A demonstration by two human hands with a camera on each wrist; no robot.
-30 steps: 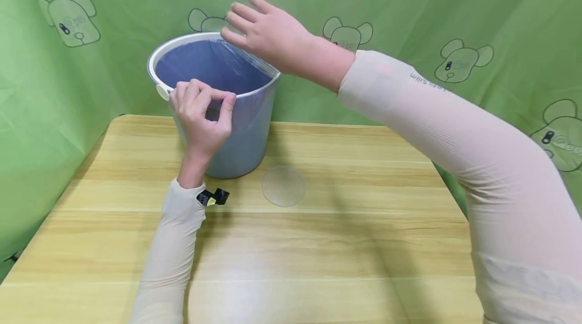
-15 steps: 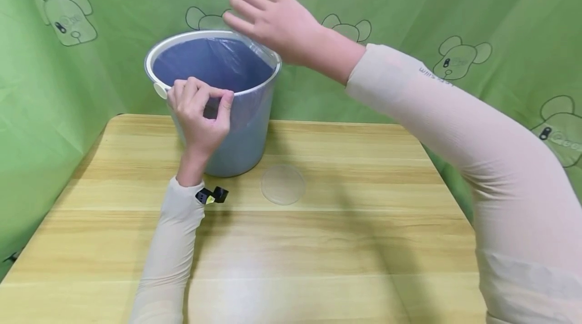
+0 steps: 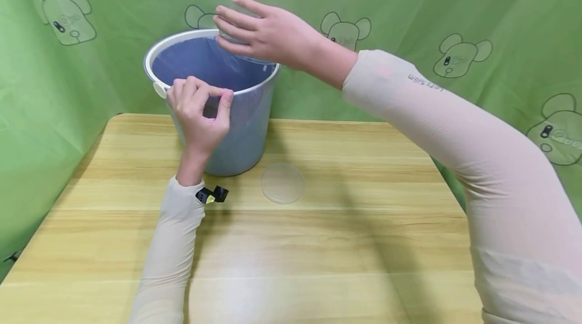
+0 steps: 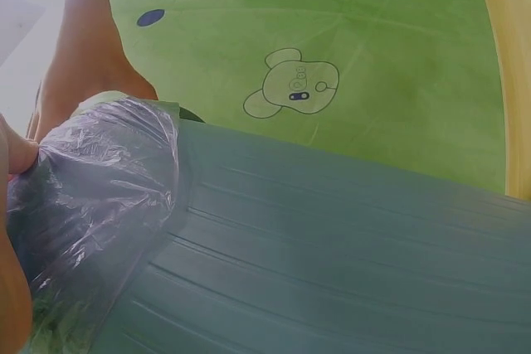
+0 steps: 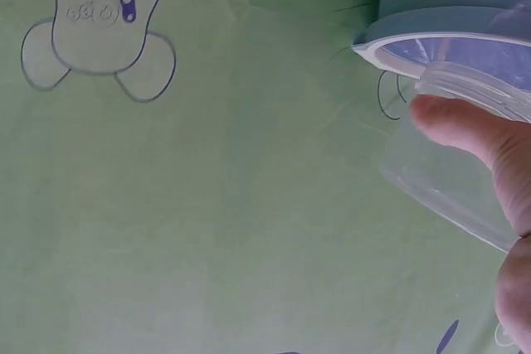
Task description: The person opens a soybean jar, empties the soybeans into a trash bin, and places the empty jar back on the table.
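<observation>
A grey-blue bucket (image 3: 236, 132) with a white rim stands at the back of the wooden table, lined with a thin bluish plastic bag (image 3: 200, 63). My left hand (image 3: 200, 106) pinches the bag's edge at the near rim; in the left wrist view the crumpled bag (image 4: 99, 180) hangs over the ribbed bucket wall (image 4: 332, 238). My right hand (image 3: 259, 31) hovers over the far rim and holds a clear round plastic container (image 3: 236, 51) under its fingers. The right wrist view shows my thumb (image 5: 473, 134) on that clear container (image 5: 448, 180), just beside the bucket rim (image 5: 415, 39).
A clear round lid (image 3: 282, 183) lies flat on the table (image 3: 318, 243) just right of the bucket's base. Green cloth with bear prints (image 3: 459, 58) closes in the back and both sides. The table's front half holds only my forearms.
My right hand rose a little, then came down and shifted left over the bucket's opening with the clear container. The left hand keeps its pinch on the bag.
</observation>
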